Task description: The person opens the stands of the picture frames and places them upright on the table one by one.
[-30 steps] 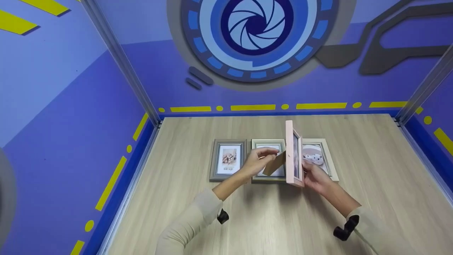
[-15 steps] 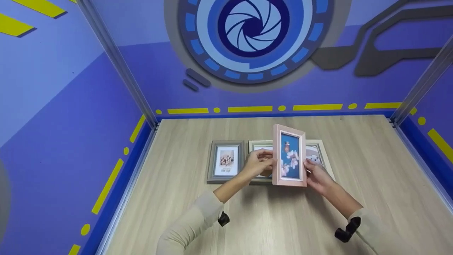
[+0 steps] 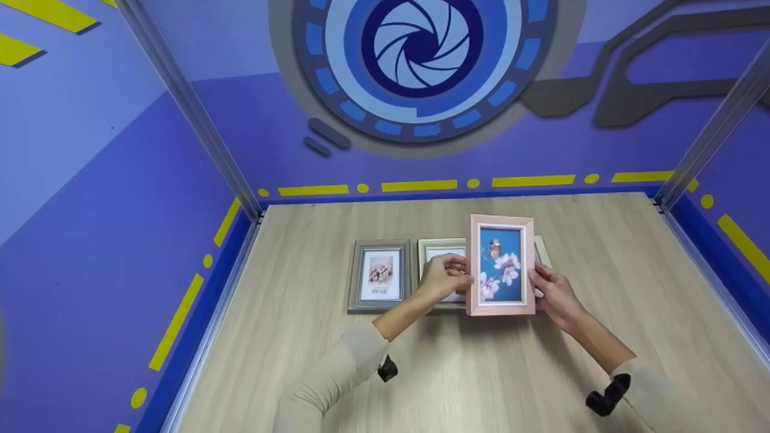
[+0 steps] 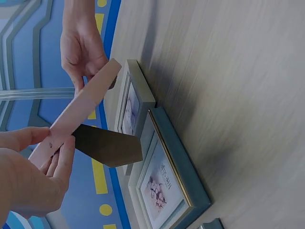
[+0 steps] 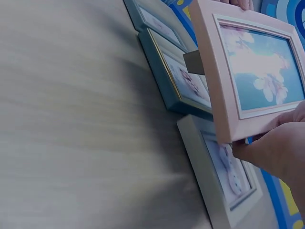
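A pink picture frame [image 3: 502,310] with a blue picture of blossoms and a small bird is held upright above the table, its picture facing the head camera. My left hand [image 3: 444,278] pinches its left edge between thumb and fingers. On the opposite edge, my right hand [image 3: 556,294] grips it, thumb in front and fingers behind. In the left wrist view, a brown stand leg [image 4: 112,147] sticks out from the frame's back. Behind the pink frame lie a champagne-coloured frame [image 3: 425,243] and a cream frame [image 3: 541,249], both partly hidden.
A grey picture frame [image 3: 355,276] lies at the left of the row on the wooden table [image 3: 469,373]. Blue printed walls [image 3: 240,138] with metal corner posts [image 3: 198,120] enclose the table at the back and sides.
Both hands have turned the pink frame from edge-on to facing the head camera, so its picture now shows fully and its stand leg is hidden from the head view.
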Available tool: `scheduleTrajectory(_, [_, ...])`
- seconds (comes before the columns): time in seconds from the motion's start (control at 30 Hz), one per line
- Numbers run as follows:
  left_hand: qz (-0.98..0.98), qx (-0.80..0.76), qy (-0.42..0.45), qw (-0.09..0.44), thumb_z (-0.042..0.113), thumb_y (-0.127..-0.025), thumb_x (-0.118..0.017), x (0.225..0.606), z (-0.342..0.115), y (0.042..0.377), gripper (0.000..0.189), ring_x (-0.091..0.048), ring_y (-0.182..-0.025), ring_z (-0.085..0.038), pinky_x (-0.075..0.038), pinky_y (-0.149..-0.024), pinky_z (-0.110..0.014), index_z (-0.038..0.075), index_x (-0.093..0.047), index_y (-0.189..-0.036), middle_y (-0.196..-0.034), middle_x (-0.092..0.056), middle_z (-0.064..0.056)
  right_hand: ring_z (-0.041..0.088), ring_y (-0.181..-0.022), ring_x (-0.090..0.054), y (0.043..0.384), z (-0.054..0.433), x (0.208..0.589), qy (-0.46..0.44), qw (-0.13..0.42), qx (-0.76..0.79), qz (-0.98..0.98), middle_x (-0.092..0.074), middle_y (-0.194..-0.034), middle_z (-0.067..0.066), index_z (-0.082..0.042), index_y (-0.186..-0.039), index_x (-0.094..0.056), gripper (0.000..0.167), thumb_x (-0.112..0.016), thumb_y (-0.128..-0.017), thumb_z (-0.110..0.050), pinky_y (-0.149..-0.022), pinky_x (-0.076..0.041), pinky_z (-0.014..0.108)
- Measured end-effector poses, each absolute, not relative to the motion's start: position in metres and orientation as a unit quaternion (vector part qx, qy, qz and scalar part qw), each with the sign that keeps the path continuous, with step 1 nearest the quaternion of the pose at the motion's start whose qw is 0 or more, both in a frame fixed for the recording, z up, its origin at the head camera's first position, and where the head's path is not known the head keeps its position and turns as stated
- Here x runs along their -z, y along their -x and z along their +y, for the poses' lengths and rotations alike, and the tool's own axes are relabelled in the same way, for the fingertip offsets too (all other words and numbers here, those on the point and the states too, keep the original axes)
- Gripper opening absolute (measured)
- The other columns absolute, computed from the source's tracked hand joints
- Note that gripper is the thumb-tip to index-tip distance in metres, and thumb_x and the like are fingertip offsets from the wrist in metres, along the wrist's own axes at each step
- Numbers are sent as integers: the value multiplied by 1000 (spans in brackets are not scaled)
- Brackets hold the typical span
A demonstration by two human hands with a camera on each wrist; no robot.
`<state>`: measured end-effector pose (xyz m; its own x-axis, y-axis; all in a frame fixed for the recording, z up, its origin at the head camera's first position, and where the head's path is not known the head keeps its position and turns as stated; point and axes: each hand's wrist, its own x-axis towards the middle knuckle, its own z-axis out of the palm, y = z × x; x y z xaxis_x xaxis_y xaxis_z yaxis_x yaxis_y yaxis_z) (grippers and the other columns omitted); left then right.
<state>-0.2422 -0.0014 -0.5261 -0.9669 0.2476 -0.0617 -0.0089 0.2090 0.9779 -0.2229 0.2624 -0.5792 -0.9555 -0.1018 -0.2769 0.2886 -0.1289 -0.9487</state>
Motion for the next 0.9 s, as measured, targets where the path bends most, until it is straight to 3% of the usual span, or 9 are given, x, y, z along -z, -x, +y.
scheduleTrajectory(0.17, [775, -619, -81, 96, -7, -78, -75, 530, 10, 245, 29, -66, -80, -7, -59, -72, -19, -1, -72, -106, -95, -74, -9, 1, -106, -56, 218, 274, 574, -56, 98, 662, 741, -49, -141, 13, 7, -156, -24, 61, -45, -109, -25, -90, -57, 26])
scheduleTrajectory(0.27, [772, -624, -77, 95, -10, -76, -72, 534, 18, 247, 29, -64, -78, -8, -58, -69, -18, -3, -72, -104, -92, -73, -9, 1, -105, -55, 214, 279, 569, -39, 76, 617, 782, -45, -143, 26, 11, -152, -29, 54, -44, -110, -18, -89, -58, 25])
scheduleTrajectory(0.53, [779, -616, -81, 84, -11, -74, -69, 537, 37, 254, 31, -67, -78, -10, -52, -66, -12, -3, -74, -103, -94, -76, -12, 1, -99, -59, 208, 294, 554, -44, 49, 572, 818, -49, -136, 31, 15, -147, -35, 49, -47, -108, -12, -85, -62, 30])
scheduleTrajectory(0.77, [791, -601, -81, 84, -12, -75, -70, 532, 59, 258, 32, -67, -76, -9, -56, -69, -14, -1, -76, -104, -91, -76, -9, 22, -107, -66, 203, 307, 548, -68, 35, 532, 843, -48, -139, 39, 17, -147, -36, 49, -47, -107, -9, -82, -63, 37])
scheduleTrajectory(0.9, [798, -589, -104, 77, -12, -77, -67, 529, 72, 264, 32, -68, -77, -8, -56, -70, -14, -3, -76, -107, -95, -77, -14, 7, -97, -66, 202, 316, 547, -76, 2, 538, 840, -49, -138, 39, 17, -146, -38, 48, -49, -106, -9, -79, -64, 33])
